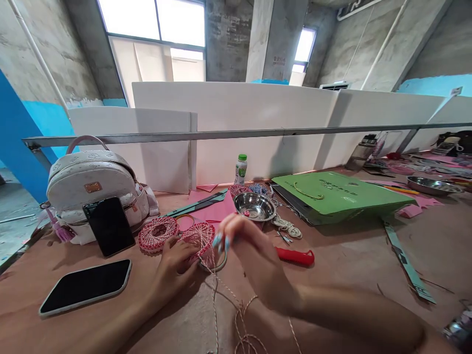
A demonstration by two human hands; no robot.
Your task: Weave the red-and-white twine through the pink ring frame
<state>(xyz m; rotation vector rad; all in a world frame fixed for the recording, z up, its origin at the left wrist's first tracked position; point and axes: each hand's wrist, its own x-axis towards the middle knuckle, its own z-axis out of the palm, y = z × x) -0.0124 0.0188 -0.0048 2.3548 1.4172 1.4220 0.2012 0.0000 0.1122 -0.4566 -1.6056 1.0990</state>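
Note:
My left hand [179, 260] is closed on the edge of a pink-and-white woven thread ring [199, 235], holding it just above the table. My right hand [260, 263] is raised right beside it, fingertips pinched together near the ring; what lies between them is too small to make out. Pink-and-white cord [241, 314] runs down from the ring and lies in loose loops on the table below my hands. A thin round hoop [217, 264] shows under the ring. To the left of it rests a second, finished-looking woven ring [158, 235].
Two phones, one flat [86, 287] and one leaning [108, 227] on a white backpack [92, 182], are left. Behind my hands are a metal bowl [254, 205], a white-capped-green bottle [241, 169] and a cord bundle [287, 226]. Right are a red handle [295, 256] and green folder [342, 194].

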